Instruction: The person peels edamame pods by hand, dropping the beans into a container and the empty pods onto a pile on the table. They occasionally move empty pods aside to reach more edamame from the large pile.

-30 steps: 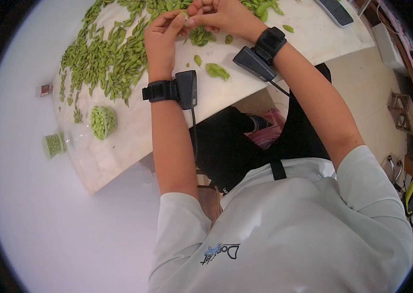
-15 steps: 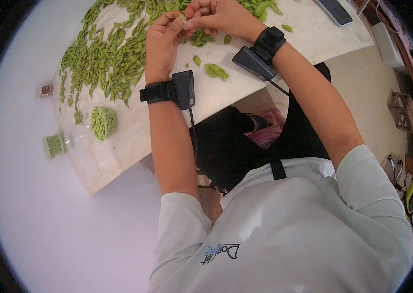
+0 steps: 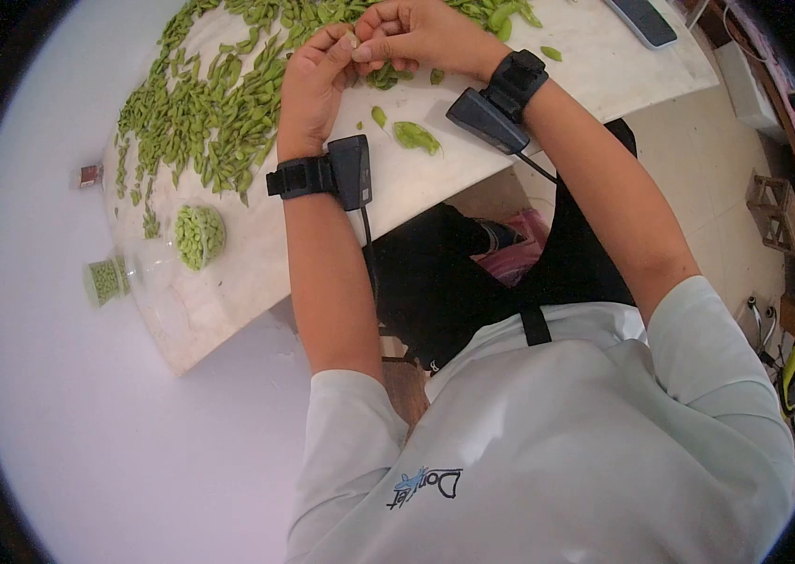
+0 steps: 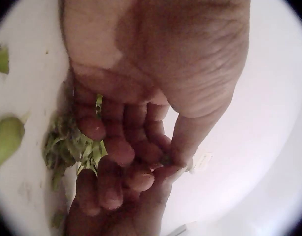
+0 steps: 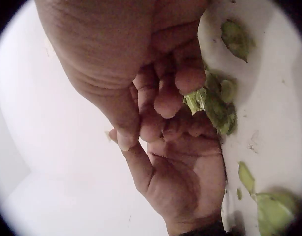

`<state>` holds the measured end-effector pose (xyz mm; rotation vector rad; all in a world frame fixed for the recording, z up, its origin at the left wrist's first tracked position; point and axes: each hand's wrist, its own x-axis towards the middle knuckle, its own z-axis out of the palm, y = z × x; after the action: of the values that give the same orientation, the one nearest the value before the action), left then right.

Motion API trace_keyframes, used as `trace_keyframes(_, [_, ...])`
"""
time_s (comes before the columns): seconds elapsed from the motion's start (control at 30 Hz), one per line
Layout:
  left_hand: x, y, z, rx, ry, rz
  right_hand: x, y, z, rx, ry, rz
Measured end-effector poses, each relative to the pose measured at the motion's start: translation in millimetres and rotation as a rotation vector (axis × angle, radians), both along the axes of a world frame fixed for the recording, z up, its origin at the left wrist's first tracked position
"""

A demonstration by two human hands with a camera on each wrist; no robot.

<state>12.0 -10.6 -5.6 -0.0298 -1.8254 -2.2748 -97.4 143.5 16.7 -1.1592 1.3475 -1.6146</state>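
My left hand [image 3: 311, 92] and right hand [image 3: 430, 42] meet fingertip to fingertip over the table's far side in the head view. Between their thumbs and index fingers they pinch an edamame pod; only a small green bit of the pod [image 4: 166, 160] shows in the left wrist view, the rest hidden by fingers. My remaining fingers curl loosely below. Under the hands lies a small heap of green pods [image 5: 221, 105]. Nearer me are a plump loose pod [image 3: 414, 137] and a smaller one [image 3: 378, 117].
A wide spread of edamame pods [image 3: 214, 122] covers the table's left and far side. A clear tub of shelled green beans [image 3: 198, 237] stands by the left edge of the pale table [image 3: 237, 282]. A phone [image 3: 644, 21] lies at the far right, beyond a single pod [image 3: 551, 54].
Both hands have shifted very slightly to the left, and the left wrist has tilted a little. The fingertips stay together; the loose pods and tub keep their places.
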Motion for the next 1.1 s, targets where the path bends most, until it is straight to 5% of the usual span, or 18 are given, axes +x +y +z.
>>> trace_keyframes(0.8, [-2, 1, 1, 0.023, -0.032, 0.025, 3, 1, -1, 0.013, -0.019, -0.002])
trace_keyframes(1.0, [-4, 1, -2, 0.055, 0.021, 0.103, 0, -1, 0, 0.053, 0.113, -0.105])
trace_keyframes(1.1, [-5, -2, -4, 0.015, 0.04, 0.137, 5, -1, -1, -0.17, 0.118, -0.244])
